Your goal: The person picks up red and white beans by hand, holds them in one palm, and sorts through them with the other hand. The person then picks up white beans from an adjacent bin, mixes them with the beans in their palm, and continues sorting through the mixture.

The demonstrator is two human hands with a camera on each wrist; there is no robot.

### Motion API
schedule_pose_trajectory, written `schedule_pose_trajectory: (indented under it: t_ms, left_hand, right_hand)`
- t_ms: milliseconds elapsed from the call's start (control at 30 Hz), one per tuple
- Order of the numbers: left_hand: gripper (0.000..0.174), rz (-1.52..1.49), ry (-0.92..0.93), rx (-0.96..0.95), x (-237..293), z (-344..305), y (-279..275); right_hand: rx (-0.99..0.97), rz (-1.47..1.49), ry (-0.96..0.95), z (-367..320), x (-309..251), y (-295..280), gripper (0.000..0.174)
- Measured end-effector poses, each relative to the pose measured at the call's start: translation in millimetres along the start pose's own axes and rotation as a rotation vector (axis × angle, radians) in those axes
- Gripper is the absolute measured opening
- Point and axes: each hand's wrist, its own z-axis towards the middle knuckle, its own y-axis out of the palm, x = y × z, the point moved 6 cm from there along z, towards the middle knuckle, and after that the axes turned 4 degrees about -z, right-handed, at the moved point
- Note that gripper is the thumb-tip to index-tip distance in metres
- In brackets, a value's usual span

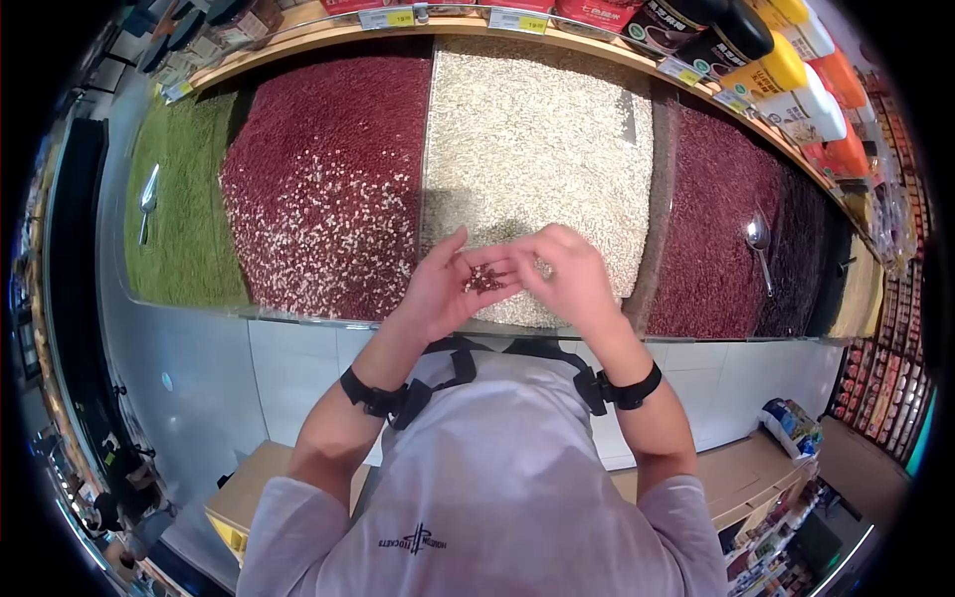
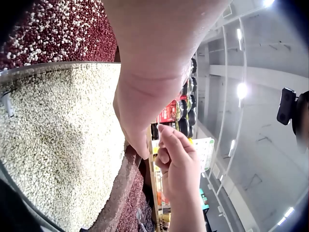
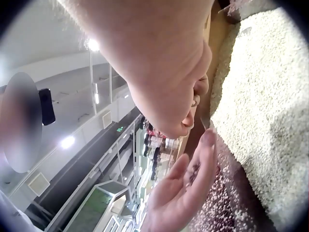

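My left hand (image 1: 445,291) is palm up with fingers extended, and small dark red beans (image 1: 484,278) lie on its palm and fingers. Just to its right, my right hand (image 1: 574,283) bends its fingers over the left fingertips, with pale grains (image 1: 543,268) at its fingers. The right wrist view shows a pale piece (image 3: 195,100) between the curled fingers of the right hand (image 3: 164,104), above the left hand (image 3: 186,193) and its dark beans (image 3: 194,173). In the left wrist view the right hand (image 2: 179,166) has thumb and forefinger close together.
Below the hands is a bin of pale grains (image 1: 537,129). Red beans (image 1: 328,109) mixed with white ones lie to the left, beyond them green beans (image 1: 184,199). Darker red beans (image 1: 716,199) and a metal scoop (image 1: 758,237) lie right. A shelf of packages runs behind.
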Motion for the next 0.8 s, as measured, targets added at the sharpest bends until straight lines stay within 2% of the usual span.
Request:
schedule_pose_trajectory:
  t_ms: [33, 100, 167, 300, 367, 467, 700, 767, 800]
  left_hand:
    - [0.069, 0.011, 0.007, -0.004, 0, 1, -2]
    - [0.069, 0.026, 0.019, -0.008, 0, -2, -1]
    - [0.064, -0.011, 0.029, 0.063, 1, -5, 0]
    - [0.064, -0.024, 0.024, 0.056, 2, -9, -1]
    - [0.067, 0.014, 0.01, -0.091, 2, -8, -2]
    - [0.066, -0.012, 0.011, -0.141, 2, -7, -8]
    - [0.064, -0.016, 0.021, 0.008, -5, -2, -28]
    - [0.064, -0.049, -0.006, -0.107, -8, 1, -34]
    - [0.064, -0.049, -0.008, -0.108, -8, -2, -26]
  right_hand:
    - [0.003, 0.0, -0.001, 2, -9, 1, 0.014]
    - [-0.129, 0.069, -0.01, 3, -25, 10, 0.018]
    - [-0.113, 0.062, -0.036, 3, -28, 16, 0.02]
    - [-0.135, -0.006, -0.085, 4, -32, 20, 0.024]
    - [-0.155, -0.019, -0.09, 5, -35, 22, 0.024]
    - [-0.197, -0.061, -0.091, 6, -38, 27, 0.022]
    - [-0.286, -0.263, -0.143, 7, -43, 43, 0.017]
    - [-0.283, -0.268, -0.168, 5, -43, 46, 0.017]
    - [-0.28, -0.273, -0.193, 4, -44, 49, 0.017]
